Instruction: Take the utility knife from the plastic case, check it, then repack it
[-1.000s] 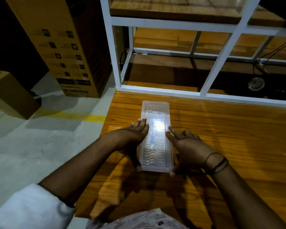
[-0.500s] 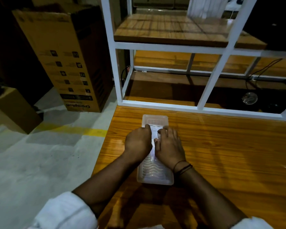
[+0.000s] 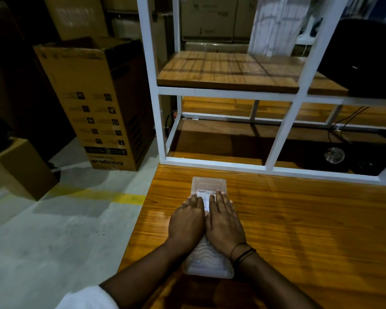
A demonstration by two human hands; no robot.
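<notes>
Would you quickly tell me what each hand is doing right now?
Left hand: open, flat, palm down on the plastic case, gripping nothing.
Right hand: open, flat on the case beside it.

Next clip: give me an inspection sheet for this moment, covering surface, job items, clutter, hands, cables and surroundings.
Surface: wooden table, glossy.
Job items: clear plastic case lying flat, lengthwise away from the person; lid appears shut; utility knife not discernible.
Clutter: nothing seen on the table.
Hands: left hand and right hand laid flat, palms down, side by side on the case; dark bands on the right wrist.
Cables: black cable on the lower shelf behind.
Surroundings: white metal rack with wooden shelves; tall cardboard box on the concrete floor; yellow floor line.
</notes>
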